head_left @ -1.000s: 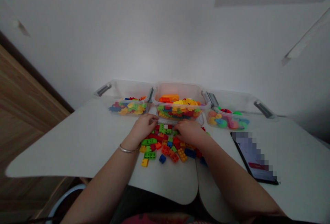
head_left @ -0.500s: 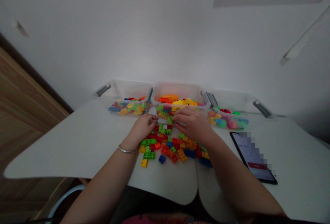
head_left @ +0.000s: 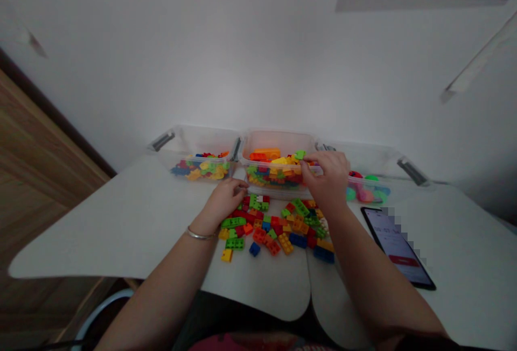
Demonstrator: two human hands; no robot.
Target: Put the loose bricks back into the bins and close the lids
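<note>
My right hand (head_left: 328,178) pinches a small light-green brick (head_left: 299,155) at the right front of the middle clear plastic bin (head_left: 278,134), above the bricks inside. My left hand (head_left: 224,199) rests at the upper left edge of a loose pile of building bricks (head_left: 258,235). Its fingers are loosely bent, with a gap between thumb and forefinger and nothing visible in it. Beside those fingertips lies a green brick (head_left: 258,203) with red and white pieces against it. The pile mixes red, orange, yellow, blue and green bricks.
To the left stands a clear bin (head_left: 202,134) of mixed small pieces. A right bin (head_left: 374,152), partly behind my right hand, holds rounded colourful toys. A phone (head_left: 399,248) lies at the right of the white table (head_left: 100,222). The wall is directly behind the bins.
My right hand has risen and moved right from the front of the middle bin, carrying the green brick to its rim. More of the pile's right side shows. My left hand stays put.
</note>
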